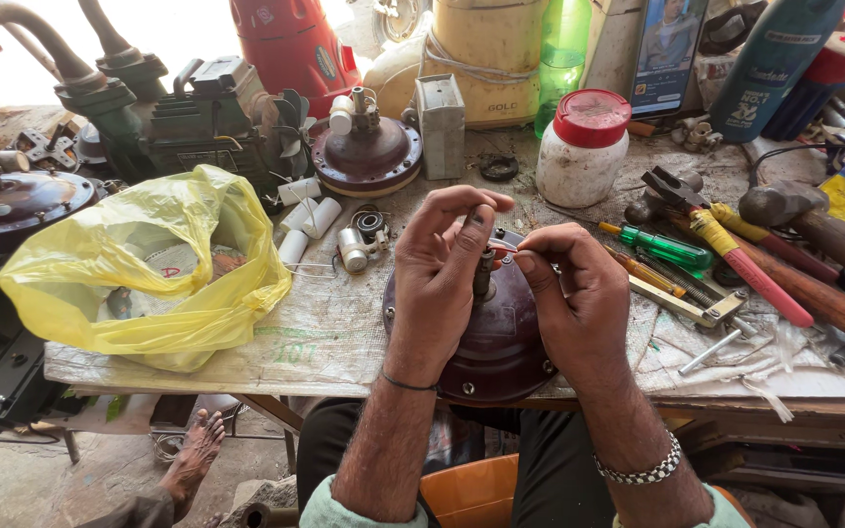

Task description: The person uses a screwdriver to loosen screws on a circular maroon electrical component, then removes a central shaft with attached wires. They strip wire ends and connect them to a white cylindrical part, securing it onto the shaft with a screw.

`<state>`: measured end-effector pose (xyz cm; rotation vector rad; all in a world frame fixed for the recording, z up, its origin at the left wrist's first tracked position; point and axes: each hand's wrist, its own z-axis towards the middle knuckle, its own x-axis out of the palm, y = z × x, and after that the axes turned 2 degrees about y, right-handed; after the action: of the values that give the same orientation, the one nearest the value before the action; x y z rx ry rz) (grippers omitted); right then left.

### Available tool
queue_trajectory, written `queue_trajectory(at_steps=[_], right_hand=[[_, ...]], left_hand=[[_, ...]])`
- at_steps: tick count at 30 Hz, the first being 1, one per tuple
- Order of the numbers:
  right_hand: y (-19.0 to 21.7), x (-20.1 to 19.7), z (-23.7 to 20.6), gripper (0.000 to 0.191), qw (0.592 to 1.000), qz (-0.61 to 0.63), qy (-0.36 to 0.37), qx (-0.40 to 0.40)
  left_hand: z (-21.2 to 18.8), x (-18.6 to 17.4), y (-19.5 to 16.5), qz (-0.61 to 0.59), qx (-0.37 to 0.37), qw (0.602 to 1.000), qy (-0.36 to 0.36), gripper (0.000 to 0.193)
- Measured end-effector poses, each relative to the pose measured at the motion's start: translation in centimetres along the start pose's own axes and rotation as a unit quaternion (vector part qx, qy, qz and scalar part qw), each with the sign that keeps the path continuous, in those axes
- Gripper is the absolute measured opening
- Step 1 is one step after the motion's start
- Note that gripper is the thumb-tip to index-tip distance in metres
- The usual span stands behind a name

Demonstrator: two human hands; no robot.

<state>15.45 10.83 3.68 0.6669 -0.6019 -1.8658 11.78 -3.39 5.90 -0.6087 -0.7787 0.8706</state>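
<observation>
A dark maroon round motor housing (501, 342) lies at the near edge of the workbench (334, 332), with a short shaft (482, 274) standing up from its middle. My left hand (439, 269) curls over the shaft, fingertips pinching at its top. My right hand (569, 298) is on the other side and pinches a thin pale wire end (503, 248) that meets the left fingertips above the shaft. Both palms rest on the housing.
A crumpled yellow plastic bag (149, 269) lies at the left. A second maroon housing (366, 156), white rolls (310, 217), a red-lidded white jar (581, 149), a green screwdriver (665, 247), pliers (726, 244) and hammers (814, 244) crowd the bench. Someone's bare foot (193, 455) shows below.
</observation>
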Motion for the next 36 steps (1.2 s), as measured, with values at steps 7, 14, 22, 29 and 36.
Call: queue_trajectory(at_steps=[7, 14, 22, 29, 36], right_hand=[[-0.2, 0.2, -0.2, 0.008, 0.999, 0.036, 0.004, 0.019], [-0.3, 0.0, -0.1, 0.008, 0.999, 0.03, 0.011, 0.024], [-0.2, -0.2, -0.4, 0.016, 0.995, 0.09, 0.021, 0.03], [0.1, -0.1, 0.0, 0.016, 0.996, 0.078, 0.033, 0.041], [0.2, 0.0, -0.2, 0.017, 0.995, 0.08, 0.031, 0.04]], left_hand=[[-0.2, -0.4, 0.4, 0.042, 0.046, 0.998, -0.008, 0.008], [-0.3, 0.0, -0.3, 0.058, 0.021, 0.998, -0.015, 0.011], [-0.6, 0.7, -1.4, 0.075, 0.007, 0.996, -0.048, 0.018], [-1.0, -0.6, 0.2, 0.004, 0.074, 0.996, -0.058, 0.009], [-1.3, -1.1, 1.0, 0.027, 0.039, 0.994, -0.1, 0.018]])
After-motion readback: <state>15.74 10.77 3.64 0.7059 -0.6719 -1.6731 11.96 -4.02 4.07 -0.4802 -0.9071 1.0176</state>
